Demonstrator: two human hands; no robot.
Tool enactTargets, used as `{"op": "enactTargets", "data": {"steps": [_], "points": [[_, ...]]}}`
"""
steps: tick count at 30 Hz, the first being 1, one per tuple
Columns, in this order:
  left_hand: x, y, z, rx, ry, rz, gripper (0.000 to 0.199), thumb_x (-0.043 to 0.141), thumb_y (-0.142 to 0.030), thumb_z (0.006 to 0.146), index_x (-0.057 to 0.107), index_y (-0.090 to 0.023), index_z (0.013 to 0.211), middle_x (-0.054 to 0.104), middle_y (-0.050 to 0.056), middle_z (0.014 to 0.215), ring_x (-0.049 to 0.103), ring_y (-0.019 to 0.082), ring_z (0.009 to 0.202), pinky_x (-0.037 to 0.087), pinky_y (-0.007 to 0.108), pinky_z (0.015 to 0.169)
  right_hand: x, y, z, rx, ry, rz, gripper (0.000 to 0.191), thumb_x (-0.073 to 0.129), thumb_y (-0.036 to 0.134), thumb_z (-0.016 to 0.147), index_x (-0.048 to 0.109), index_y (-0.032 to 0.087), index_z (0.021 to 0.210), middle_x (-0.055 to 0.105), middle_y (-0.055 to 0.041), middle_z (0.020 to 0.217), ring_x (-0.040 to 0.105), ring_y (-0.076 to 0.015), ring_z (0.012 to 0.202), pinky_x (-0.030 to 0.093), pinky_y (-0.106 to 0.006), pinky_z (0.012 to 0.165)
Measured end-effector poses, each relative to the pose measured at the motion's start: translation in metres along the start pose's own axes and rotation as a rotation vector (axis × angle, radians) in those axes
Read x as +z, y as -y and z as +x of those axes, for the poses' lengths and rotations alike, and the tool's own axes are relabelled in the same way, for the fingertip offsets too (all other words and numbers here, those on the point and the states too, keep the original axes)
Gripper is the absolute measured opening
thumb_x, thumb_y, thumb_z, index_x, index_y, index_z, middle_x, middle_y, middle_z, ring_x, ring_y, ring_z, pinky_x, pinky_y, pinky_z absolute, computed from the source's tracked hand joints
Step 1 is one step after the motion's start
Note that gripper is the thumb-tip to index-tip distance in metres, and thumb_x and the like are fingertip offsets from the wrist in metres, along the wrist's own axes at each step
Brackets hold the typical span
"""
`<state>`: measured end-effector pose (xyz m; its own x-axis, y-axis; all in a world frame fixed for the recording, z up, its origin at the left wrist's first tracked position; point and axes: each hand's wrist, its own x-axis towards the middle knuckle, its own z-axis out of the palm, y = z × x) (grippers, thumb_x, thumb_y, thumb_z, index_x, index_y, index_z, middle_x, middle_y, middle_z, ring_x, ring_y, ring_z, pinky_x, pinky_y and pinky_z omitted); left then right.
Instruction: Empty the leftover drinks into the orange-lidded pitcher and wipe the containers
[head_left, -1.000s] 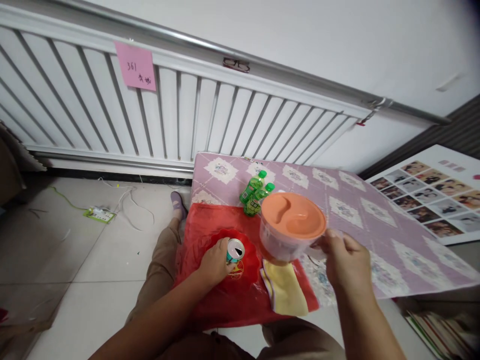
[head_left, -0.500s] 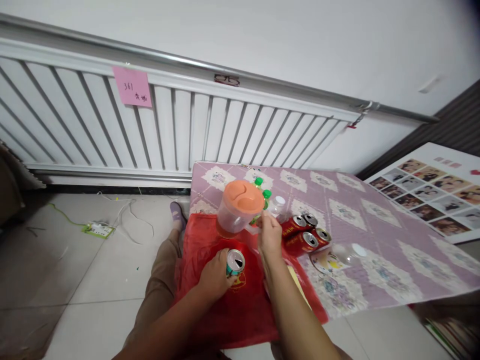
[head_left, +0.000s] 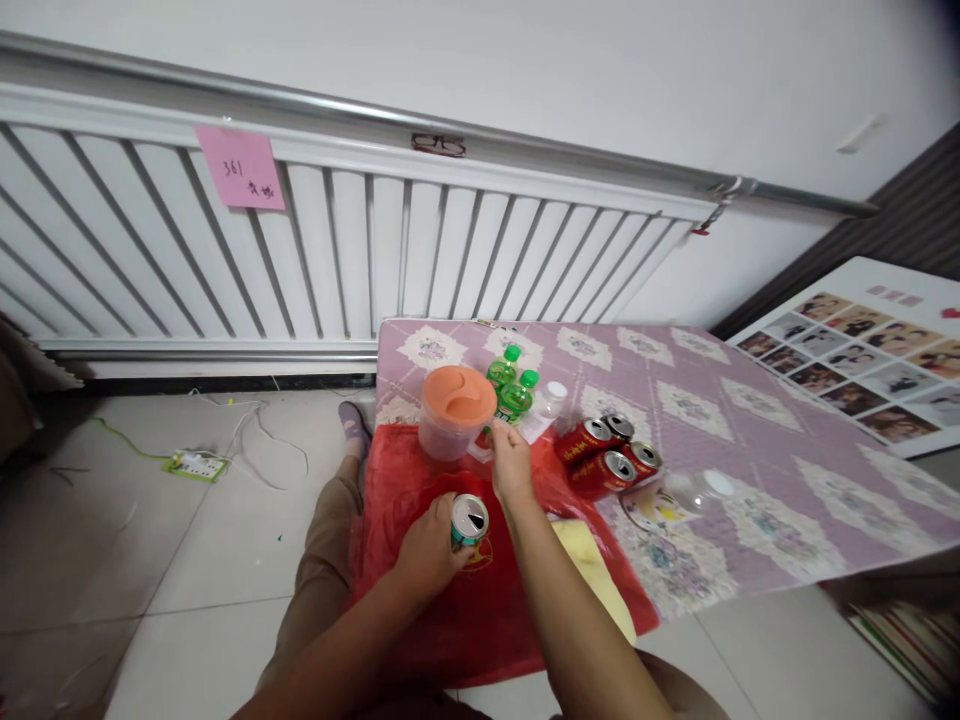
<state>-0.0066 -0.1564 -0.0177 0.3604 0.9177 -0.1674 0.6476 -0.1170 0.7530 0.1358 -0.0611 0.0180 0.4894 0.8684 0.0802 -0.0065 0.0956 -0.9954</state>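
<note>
My left hand (head_left: pixel 431 545) is wrapped round an opened drink can (head_left: pixel 470 518) with a silver top and a teal side, which stands upright over the red cloth (head_left: pixel 450 640). My right hand (head_left: pixel 511 462) is closed at the handle of a clear plastic pitcher (head_left: pixel 450 435) with an orange lid (head_left: pixel 459 393). The pitcher is upright at the back of the cloth, beyond the can; whether its base touches the cloth is hard to tell. Just behind my right hand are two green bottles (head_left: pixel 516 397) and a clear bottle with a white cap (head_left: pixel 553 400).
Several opened red cans (head_left: pixel 604 475) stand together to the right. Another clear bottle (head_left: pixel 705 490) lies near them on the flowered tablecloth (head_left: pixel 690 405). A folded yellow cloth (head_left: pixel 592 570) rests beside my right forearm. A radiator (head_left: pixel 420 250) runs behind the table.
My right hand has moved the pitcher to the left and slightly lower, uncovering more of the green bottles. My left hand stays on the can. The view has shifted a little.
</note>
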Motion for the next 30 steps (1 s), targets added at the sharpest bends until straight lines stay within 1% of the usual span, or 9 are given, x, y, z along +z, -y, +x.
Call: {"op": "enactTargets", "data": {"steps": [3, 6, 11, 14, 18, 21, 25, 27, 30], "points": [[0.001, 0.001, 0.000, 0.008, -0.014, -0.010, 0.071, 0.073, -0.022, 0.075, 0.039, -0.023, 0.137, 0.053, 0.011, 0.142, 0.052, 0.026, 0.130, 0.041, 0.037, 0.111, -0.011, 0.005, -0.003, -0.001, 0.054, -0.042, 0.039, 0.065, 0.057, 0.074, 0.069, 0.018, 0.082, 0.067, 0.0002, 0.075, 0.057, -0.0157, 0.072, 0.048, -0.029, 0.071], [0.004, 0.004, 0.000, 0.015, -0.034, -0.025, 0.073, 0.074, -0.020, 0.073, 0.039, -0.021, 0.138, 0.053, 0.012, 0.141, 0.052, 0.027, 0.131, 0.041, 0.039, 0.112, -0.037, 0.008, -0.011, -0.010, 0.024, -0.109, 0.046, 0.069, 0.055, 0.072, 0.068, 0.019, 0.102, 0.069, -0.0014, 0.088, 0.061, -0.0180, 0.084, 0.050, -0.032, 0.080], [0.009, 0.010, -0.001, 0.049, -0.063, -0.064, 0.072, 0.072, -0.018, 0.073, 0.039, -0.019, 0.137, 0.054, 0.014, 0.140, 0.053, 0.029, 0.131, 0.042, 0.043, 0.111, -0.120, 0.000, -0.042, -0.002, -0.139, -0.267, 0.050, 0.063, 0.055, 0.078, 0.062, 0.020, 0.113, 0.068, -0.0053, 0.108, 0.062, -0.0194, 0.097, 0.049, -0.035, 0.089], [0.011, 0.013, -0.001, 0.044, -0.073, -0.066, 0.071, 0.073, -0.019, 0.073, 0.040, -0.019, 0.136, 0.054, 0.015, 0.140, 0.053, 0.030, 0.131, 0.043, 0.044, 0.109, -0.174, -0.009, -0.068, 0.016, -0.217, -0.385, 0.049, 0.059, 0.057, 0.078, 0.062, 0.019, 0.109, 0.068, -0.0065, 0.101, 0.064, -0.0219, 0.094, 0.050, -0.039, 0.089], [0.016, 0.019, 0.000, 0.088, -0.119, -0.082, 0.069, 0.072, -0.020, 0.074, 0.041, -0.019, 0.136, 0.055, 0.014, 0.139, 0.053, 0.030, 0.131, 0.043, 0.046, 0.109, -0.216, -0.019, -0.102, 0.012, -0.255, -0.552, 0.045, 0.060, 0.054, 0.075, 0.064, 0.018, 0.103, 0.069, -0.0098, 0.098, 0.063, -0.0269, 0.093, 0.048, -0.047, 0.093], [0.019, 0.022, 0.000, 0.113, -0.144, -0.076, 0.068, 0.073, -0.023, 0.075, 0.042, -0.019, 0.135, 0.056, 0.013, 0.138, 0.054, 0.029, 0.129, 0.043, 0.046, 0.109, -0.219, -0.026, -0.121, -0.029, -0.197, -0.666, 0.047, 0.067, 0.049, 0.068, 0.067, 0.018, 0.104, 0.069, -0.0138, 0.109, 0.060, -0.0330, 0.107, 0.040, -0.054, 0.103], [0.019, 0.022, -0.002, 0.119, -0.154, -0.060, 0.066, 0.074, -0.027, 0.076, 0.044, -0.020, 0.134, 0.056, 0.013, 0.138, 0.055, 0.030, 0.128, 0.044, 0.046, 0.108, -0.202, -0.032, -0.133, -0.099, 0.001, -1.140, 0.058, 0.065, 0.046, 0.078, 0.061, 0.023, 0.131, 0.054, -0.0152, 0.143, 0.042, -0.0375, 0.135, 0.032, -0.061, 0.107], [0.019, 0.021, -0.002, 0.122, -0.167, -0.051, 0.066, 0.074, -0.028, 0.076, 0.044, -0.020, 0.135, 0.056, 0.013, 0.138, 0.055, 0.030, 0.129, 0.044, 0.046, 0.108, -0.193, -0.033, -0.134, -0.076, 0.087, -1.327, 0.060, 0.064, 0.046, 0.082, 0.056, 0.026, 0.138, 0.045, -0.0136, 0.153, 0.034, -0.0376, 0.142, 0.030, -0.063, 0.107], [0.019, 0.020, -0.003, 0.128, -0.184, -0.048, 0.067, 0.074, -0.029, 0.076, 0.043, -0.019, 0.136, 0.057, 0.013, 0.137, 0.056, 0.030, 0.128, 0.044, 0.046, 0.108, -0.186, -0.033, -0.132, -0.007, 0.175, -1.414, 0.062, 0.065, 0.041, 0.083, 0.053, 0.026, 0.142, 0.038, -0.0136, 0.157, 0.027, -0.0384, 0.145, 0.029, -0.066, 0.107]]}}
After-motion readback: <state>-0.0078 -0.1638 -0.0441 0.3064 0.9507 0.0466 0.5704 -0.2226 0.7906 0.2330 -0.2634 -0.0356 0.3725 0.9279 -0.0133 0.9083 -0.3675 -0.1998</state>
